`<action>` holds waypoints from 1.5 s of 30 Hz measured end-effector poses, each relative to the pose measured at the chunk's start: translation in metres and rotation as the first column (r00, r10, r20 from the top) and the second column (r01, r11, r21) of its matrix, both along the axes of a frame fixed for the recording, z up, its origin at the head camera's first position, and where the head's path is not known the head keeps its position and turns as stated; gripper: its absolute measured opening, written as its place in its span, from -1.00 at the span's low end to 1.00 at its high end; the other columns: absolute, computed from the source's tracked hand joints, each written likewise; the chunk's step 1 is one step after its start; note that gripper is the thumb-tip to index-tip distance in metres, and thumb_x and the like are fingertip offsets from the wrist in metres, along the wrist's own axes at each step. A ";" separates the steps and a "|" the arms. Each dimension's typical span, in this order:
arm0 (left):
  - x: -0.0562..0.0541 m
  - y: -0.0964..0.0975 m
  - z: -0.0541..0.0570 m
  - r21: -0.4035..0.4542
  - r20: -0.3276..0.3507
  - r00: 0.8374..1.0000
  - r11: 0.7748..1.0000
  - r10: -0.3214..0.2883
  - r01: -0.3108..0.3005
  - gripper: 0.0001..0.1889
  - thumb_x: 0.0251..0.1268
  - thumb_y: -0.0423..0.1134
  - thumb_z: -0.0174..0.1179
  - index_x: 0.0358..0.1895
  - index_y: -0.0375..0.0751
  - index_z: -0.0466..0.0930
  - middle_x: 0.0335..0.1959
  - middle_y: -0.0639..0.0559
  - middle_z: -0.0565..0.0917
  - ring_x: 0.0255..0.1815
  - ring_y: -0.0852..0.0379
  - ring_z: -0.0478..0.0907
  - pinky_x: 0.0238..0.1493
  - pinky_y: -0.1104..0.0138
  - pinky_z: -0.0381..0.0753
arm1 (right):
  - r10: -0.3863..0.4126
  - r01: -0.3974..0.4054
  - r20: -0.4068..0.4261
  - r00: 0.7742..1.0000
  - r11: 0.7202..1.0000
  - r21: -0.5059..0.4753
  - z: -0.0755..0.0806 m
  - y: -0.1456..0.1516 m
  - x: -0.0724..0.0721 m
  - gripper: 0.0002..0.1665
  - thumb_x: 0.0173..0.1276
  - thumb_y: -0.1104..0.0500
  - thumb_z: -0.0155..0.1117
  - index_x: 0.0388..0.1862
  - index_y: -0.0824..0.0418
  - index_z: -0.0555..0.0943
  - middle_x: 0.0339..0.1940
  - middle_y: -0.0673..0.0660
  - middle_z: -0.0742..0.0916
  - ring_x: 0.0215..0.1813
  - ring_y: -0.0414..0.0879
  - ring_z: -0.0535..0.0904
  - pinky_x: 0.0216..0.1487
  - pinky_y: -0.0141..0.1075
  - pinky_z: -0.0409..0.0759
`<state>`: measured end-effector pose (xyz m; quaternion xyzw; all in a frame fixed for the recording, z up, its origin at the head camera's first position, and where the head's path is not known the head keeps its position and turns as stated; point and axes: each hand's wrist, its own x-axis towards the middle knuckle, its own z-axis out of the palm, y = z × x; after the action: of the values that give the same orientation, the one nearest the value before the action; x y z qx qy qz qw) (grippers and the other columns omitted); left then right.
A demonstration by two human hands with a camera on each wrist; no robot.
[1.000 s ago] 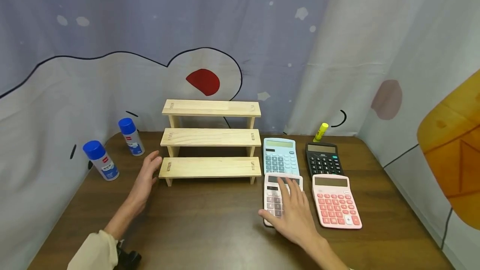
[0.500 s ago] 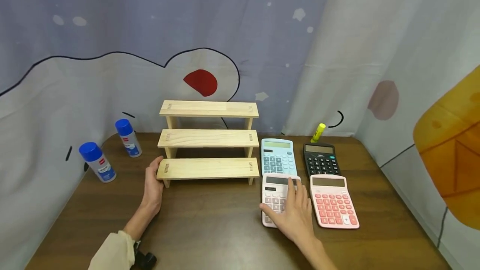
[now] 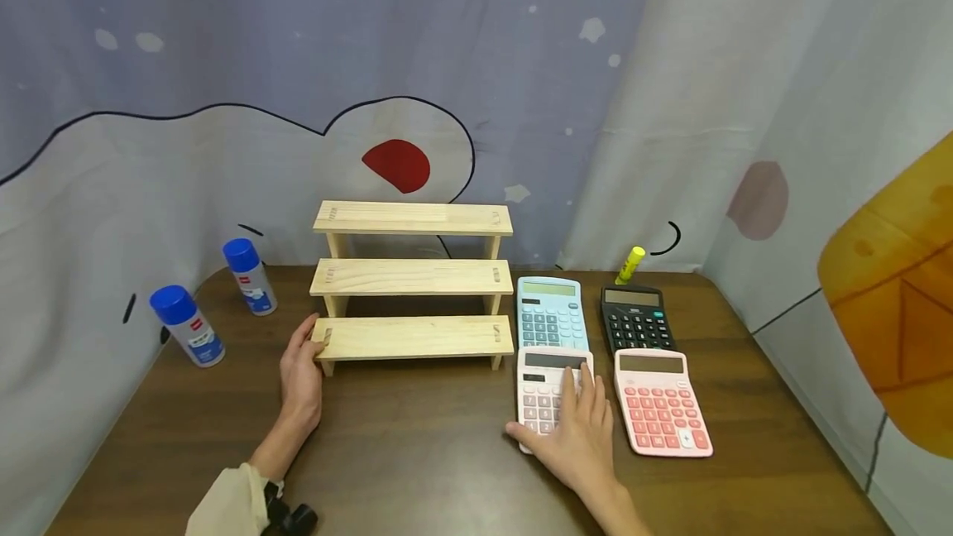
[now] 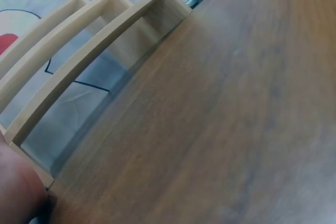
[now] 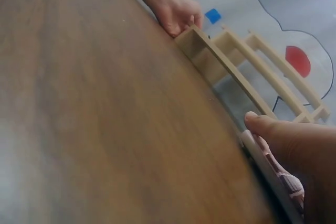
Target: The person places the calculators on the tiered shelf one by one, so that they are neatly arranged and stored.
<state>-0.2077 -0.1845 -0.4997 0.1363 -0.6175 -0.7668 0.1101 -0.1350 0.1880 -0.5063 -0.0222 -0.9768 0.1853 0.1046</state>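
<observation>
A three-tier wooden display stand (image 3: 417,337) stands at the back middle of the table. My left hand (image 3: 300,379) holds the left end of its lowest shelf, thumb at the front corner; part of this hand (image 4: 18,187) fills the lower left of the left wrist view. To the right, my right hand (image 3: 577,445) lies over a pale pink calculator (image 3: 538,408), fingers spread and fairly straight across its keys. The right wrist view has the thumb (image 5: 262,124) at that calculator's near-left edge. The hand hides much of the keypad.
A light blue calculator (image 3: 551,321) lies behind the pale pink one. Beside them are a black calculator (image 3: 633,313), a bright pink calculator (image 3: 663,416) and a yellow highlighter (image 3: 631,265). Two blue-capped bottles (image 3: 189,325) stand at left. A printed curtain (image 3: 223,172) hangs behind the table.
My left hand has moved right from beside the stand and taken hold of its lowest shelf's left end. My right hand has shifted slightly toward me over the pale pink calculator.
</observation>
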 end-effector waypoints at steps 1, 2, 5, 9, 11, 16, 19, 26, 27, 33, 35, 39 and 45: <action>0.000 0.000 0.000 -0.024 0.003 1.000 1.000 -0.004 0.004 -0.38 0.43 -0.42 -0.27 0.56 -0.19 0.12 0.60 -0.04 0.13 0.55 0.13 0.09 0.49 0.42 0.17 | 0.005 -0.005 -0.015 1.000 1.000 0.010 0.000 0.000 0.000 0.55 -0.18 -0.66 0.33 0.57 0.32 0.14 0.61 0.38 0.08 0.59 0.39 -0.07 0.49 0.32 0.00; 0.000 0.000 0.000 -0.053 0.009 1.000 0.999 -0.008 0.009 -0.38 0.44 -0.40 -0.26 0.57 -0.18 0.12 0.61 -0.03 0.13 0.56 0.12 0.08 0.53 0.36 0.13 | 0.009 -0.008 -0.029 1.000 1.000 0.018 -0.001 -0.001 0.001 0.55 -0.19 -0.66 0.34 0.56 0.33 0.17 0.61 0.38 0.10 0.59 0.39 -0.06 0.48 0.32 0.01; 0.000 0.001 0.000 -0.124 0.013 1.000 0.992 -0.027 0.028 -0.40 0.48 -0.36 -0.23 0.57 -0.16 0.12 0.61 -0.02 0.12 0.59 0.09 0.03 0.60 0.20 0.01 | 0.016 -0.015 -0.051 0.999 0.999 0.029 -0.002 -0.002 0.003 0.52 -0.21 -0.64 0.37 0.54 0.32 0.22 0.60 0.38 0.12 0.58 0.42 -0.06 0.47 0.34 0.00; 0.001 0.001 0.000 -0.151 0.023 0.999 0.988 -0.037 0.040 -0.41 0.51 -0.33 -0.22 0.58 -0.16 0.10 0.61 -0.02 0.10 0.61 0.07 -0.01 0.62 0.13 -0.04 | 0.021 -0.020 -0.027 0.999 1.000 0.019 -0.002 -0.003 0.004 0.44 -0.15 -0.57 0.40 0.55 0.26 0.23 0.61 0.37 0.10 0.57 0.46 -0.09 0.46 0.35 0.00; 0.001 0.000 -0.001 -0.149 0.028 0.999 0.988 -0.033 0.037 -0.41 0.52 -0.32 -0.22 0.58 -0.16 0.09 0.61 -0.02 0.10 0.61 0.07 -0.01 0.62 0.13 -0.04 | 0.024 -0.024 -0.019 1.000 1.000 0.006 -0.002 -0.003 0.004 0.39 -0.12 -0.50 0.43 0.56 0.23 0.23 0.60 0.36 0.11 0.57 0.46 -0.08 0.44 0.35 0.04; 0.001 -0.002 -0.002 -0.152 0.026 1.000 0.988 -0.016 0.020 -0.41 0.51 -0.32 -0.23 0.58 -0.15 0.08 0.61 -0.04 0.10 0.60 0.08 -0.01 0.62 0.13 -0.04 | 0.047 -0.049 -0.097 0.994 0.999 -0.022 -0.005 -0.004 -0.002 0.31 -0.19 -0.31 0.53 0.51 0.24 0.28 0.55 0.36 0.21 0.53 0.43 0.01 0.33 0.35 0.12; 0.002 -0.003 -0.003 -0.149 0.025 1.000 0.989 -0.014 0.017 -0.41 0.52 -0.31 -0.25 0.59 -0.15 0.07 0.62 -0.04 0.09 0.61 0.08 -0.01 0.62 0.13 -0.05 | 0.052 -0.057 -0.160 0.986 0.998 -0.027 -0.007 -0.005 -0.004 0.28 -0.26 -0.24 0.56 0.46 0.25 0.34 0.51 0.36 0.27 0.50 0.41 0.08 0.28 0.32 0.14; 0.003 -0.003 -0.001 -0.148 0.033 0.999 0.989 -0.014 0.019 -0.42 0.53 -0.29 -0.23 0.59 -0.14 0.08 0.62 -0.01 0.09 0.61 0.09 -0.02 0.62 0.13 -0.05 | 0.044 -0.063 -0.221 0.974 0.995 -0.081 -0.008 -0.006 -0.004 0.22 -0.32 -0.17 0.56 0.39 0.25 0.38 0.46 0.32 0.34 0.48 0.32 0.13 0.25 0.25 0.18; 0.002 -0.003 -0.001 -0.151 0.034 0.999 0.988 -0.014 0.019 -0.42 0.53 -0.29 -0.23 0.59 -0.14 0.09 0.62 0.00 0.10 0.62 0.09 -0.01 0.62 0.14 -0.04 | 0.044 -0.065 -0.223 0.974 0.994 -0.091 -0.008 -0.006 -0.003 0.22 -0.31 -0.17 0.57 0.40 0.25 0.37 0.46 0.31 0.34 0.48 0.31 0.13 0.26 0.24 0.17; 0.002 -0.002 -0.001 -0.149 0.037 0.999 0.989 -0.014 0.020 -0.43 0.54 -0.27 -0.20 0.58 -0.12 0.11 0.61 0.03 0.11 0.61 0.09 0.00 0.62 0.14 -0.03 | 0.049 -0.081 -0.243 0.969 0.989 -0.124 -0.007 -0.006 -0.002 0.24 -0.30 -0.12 0.58 0.42 0.26 0.34 0.48 0.30 0.32 0.49 0.27 0.12 0.29 0.23 0.17; 0.002 -0.002 0.000 -0.148 0.037 0.999 0.989 -0.011 0.016 -0.43 0.54 -0.26 -0.19 0.57 -0.12 0.13 0.61 0.03 0.12 0.61 0.10 0.01 0.61 0.14 -0.01 | 0.057 -0.092 -0.249 0.967 0.987 -0.130 -0.007 -0.006 -0.002 0.25 -0.30 -0.12 0.59 0.43 0.26 0.33 0.48 0.30 0.32 0.50 0.26 0.13 0.29 0.22 0.17; 0.000 -0.001 0.001 -0.146 0.034 0.999 0.989 -0.004 0.009 -0.43 0.53 -0.27 -0.17 0.57 -0.12 0.15 0.60 0.03 0.14 0.60 0.09 0.04 0.61 0.14 0.01 | 0.073 -0.116 -0.278 0.958 0.983 -0.144 -0.006 -0.005 -0.001 0.27 -0.31 -0.10 0.59 0.44 0.29 0.31 0.48 0.32 0.32 0.49 0.22 0.15 0.29 0.18 0.18; 0.001 -0.002 0.000 -0.136 0.035 0.999 0.991 0.011 -0.006 -0.43 0.52 -0.28 -0.16 0.56 -0.14 0.16 0.60 0.01 0.14 0.60 0.08 0.04 0.61 0.14 0.00 | 0.089 -0.152 -0.329 0.940 0.974 -0.170 -0.005 -0.006 -0.003 0.29 -0.35 -0.09 0.60 0.44 0.29 0.32 0.47 0.31 0.33 0.48 0.18 0.17 0.28 0.13 0.19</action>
<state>-0.2067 -0.1866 -0.4993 0.1449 -0.6697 -0.7197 0.1115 -0.1378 0.1816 -0.5117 0.0580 -0.9240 0.2862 0.2469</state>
